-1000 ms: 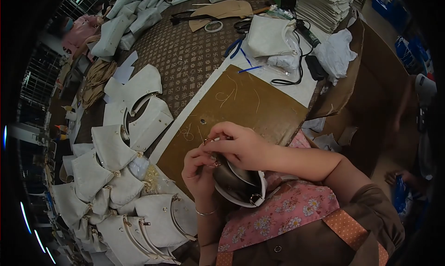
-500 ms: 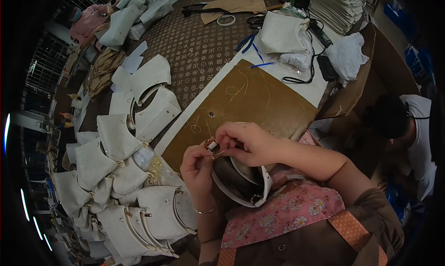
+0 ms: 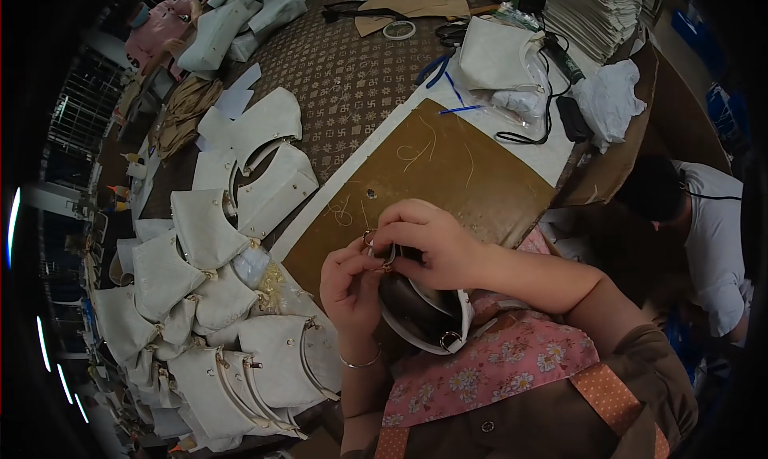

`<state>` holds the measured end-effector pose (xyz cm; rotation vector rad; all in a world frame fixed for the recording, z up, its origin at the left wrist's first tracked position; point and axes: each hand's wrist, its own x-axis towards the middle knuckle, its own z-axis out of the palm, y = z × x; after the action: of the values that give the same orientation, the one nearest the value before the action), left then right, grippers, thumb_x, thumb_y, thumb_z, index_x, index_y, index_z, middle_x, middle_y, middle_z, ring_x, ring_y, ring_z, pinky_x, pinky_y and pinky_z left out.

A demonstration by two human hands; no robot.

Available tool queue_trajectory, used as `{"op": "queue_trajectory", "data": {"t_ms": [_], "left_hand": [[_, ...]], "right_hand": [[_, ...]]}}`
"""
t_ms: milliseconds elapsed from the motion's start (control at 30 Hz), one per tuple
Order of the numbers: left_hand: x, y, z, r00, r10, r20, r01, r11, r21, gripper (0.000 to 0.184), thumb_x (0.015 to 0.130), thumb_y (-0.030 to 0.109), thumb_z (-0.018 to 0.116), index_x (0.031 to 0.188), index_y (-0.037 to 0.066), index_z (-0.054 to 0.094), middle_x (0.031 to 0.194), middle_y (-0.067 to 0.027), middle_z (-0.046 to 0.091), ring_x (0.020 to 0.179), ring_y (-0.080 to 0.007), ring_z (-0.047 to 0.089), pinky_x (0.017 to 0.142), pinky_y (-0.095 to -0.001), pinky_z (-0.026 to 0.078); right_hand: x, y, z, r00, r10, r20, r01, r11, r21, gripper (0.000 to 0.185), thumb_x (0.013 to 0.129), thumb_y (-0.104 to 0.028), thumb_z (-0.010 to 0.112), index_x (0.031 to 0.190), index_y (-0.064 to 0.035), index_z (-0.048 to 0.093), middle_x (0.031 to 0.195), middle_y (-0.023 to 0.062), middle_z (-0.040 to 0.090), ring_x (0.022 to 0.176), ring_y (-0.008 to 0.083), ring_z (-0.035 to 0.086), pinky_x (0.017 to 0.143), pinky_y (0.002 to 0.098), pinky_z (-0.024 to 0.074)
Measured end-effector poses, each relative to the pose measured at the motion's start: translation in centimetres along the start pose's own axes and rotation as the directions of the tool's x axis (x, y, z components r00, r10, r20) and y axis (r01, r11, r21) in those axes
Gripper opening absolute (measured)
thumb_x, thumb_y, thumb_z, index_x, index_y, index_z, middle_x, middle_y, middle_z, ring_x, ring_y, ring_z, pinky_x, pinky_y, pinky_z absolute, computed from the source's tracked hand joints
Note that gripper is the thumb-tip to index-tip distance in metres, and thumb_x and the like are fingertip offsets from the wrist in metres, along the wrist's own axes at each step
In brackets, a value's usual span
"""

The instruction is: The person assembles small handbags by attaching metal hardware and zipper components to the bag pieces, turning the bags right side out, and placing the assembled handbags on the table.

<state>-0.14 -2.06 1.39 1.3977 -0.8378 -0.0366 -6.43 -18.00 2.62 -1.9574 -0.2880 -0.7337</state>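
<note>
A small white handbag (image 3: 412,305) stands tilted against my apron, its mouth open and its dark lining showing. At the bag's far end, my left hand (image 3: 352,287) pinches the corner by the gold metal hardware. My right hand (image 3: 432,244) is closed at that same corner, thumb and fingers pressed together. Just above the fingertips a small metal ring (image 3: 369,237) shows. Exactly which piece each fingertip grips is hidden. A second ring (image 3: 450,340) hangs at the bag's near end.
Under and beyond my hands lies a brown board (image 3: 448,163) with loose threads. Many white handbags (image 3: 204,235) are piled at left. A white bag (image 3: 496,55), a blue pen (image 3: 460,109) and black cables are at the back right. A person (image 3: 704,235) sits at right.
My right hand has closed in over the bag's corner, and the white tab seen between my hands is now covered. The view has shifted slightly.
</note>
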Motion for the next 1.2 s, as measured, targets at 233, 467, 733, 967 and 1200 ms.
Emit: {"op": "queue_trajectory", "data": {"t_ms": [233,467,733,967,1200], "left_hand": [[0.2,-0.1,0.2,1.000,-0.018,0.004,0.018,1.000,0.007,0.007,0.081,-0.006,0.061,0.086,-0.002,0.064,0.092,-0.0104,0.056,0.099,-0.0273,0.061,0.085,-0.0337,0.049],[0.1,0.0,-0.5,0.999,0.002,-0.044,0.002,0.996,0.091,0.007,0.084,-0.006,0.058,0.089,-0.002,0.061,0.093,-0.0125,0.059,0.093,-0.0242,0.061,0.082,-0.0309,0.049],[-0.4,0.0,-1.1,0.998,-0.038,-0.048,0.043,0.994,0.101,0.004,0.087,-0.003,0.055,0.089,-0.002,0.058,0.098,-0.0153,0.062,0.093,-0.0236,0.061,0.082,-0.0298,0.048],[-0.3,0.2,-0.6,0.997,-0.006,-0.082,0.017,0.990,0.139,0.003,0.088,-0.001,0.055,0.087,-0.001,0.058,0.094,-0.0151,0.063,0.091,-0.0239,0.061,0.080,-0.0301,0.048],[-0.2,0.6,-0.9,0.999,0.043,-0.001,-0.040,0.940,0.339,0.005,0.085,-0.002,0.055,0.089,0.000,0.058,0.093,-0.0145,0.063,0.091,-0.0256,0.062,0.080,-0.0307,0.048]], "right_hand": [[-0.7,0.3,0.5,0.988,0.124,-0.092,-0.126,0.992,-0.016,0.029,0.064,0.005,0.068,0.088,-0.0115,0.069,0.099,0.0052,0.053,0.085,0.0203,0.055,0.068,0.0291,0.0472],[-0.3,1.1,0.2,0.984,0.170,0.060,-0.177,0.974,0.141,0.022,0.068,0.001,0.071,0.089,-0.0074,0.069,0.092,0.0057,0.054,0.082,0.0187,0.057,0.067,0.0282,0.0482],[0.0,0.8,0.7,0.985,0.138,0.107,-0.149,0.984,0.102,0.016,0.068,0.001,0.071,0.082,-0.0058,0.067,0.090,0.0065,0.052,0.080,0.0202,0.056,0.065,0.0289,0.0473],[0.1,0.4,0.8,0.990,0.111,0.083,-0.115,0.992,0.046,0.013,0.066,0.002,0.069,0.073,-0.0019,0.060,0.089,0.0087,0.052,0.079,0.0241,0.056,0.064,0.0307,0.0474],[0.4,0.1,0.6,0.987,0.118,0.113,-0.123,0.991,0.047,0.013,0.067,0.000,0.071,0.075,-0.0030,0.062,0.088,0.0082,0.052,0.079,0.0244,0.056,0.065,0.0305,0.0479]]}}
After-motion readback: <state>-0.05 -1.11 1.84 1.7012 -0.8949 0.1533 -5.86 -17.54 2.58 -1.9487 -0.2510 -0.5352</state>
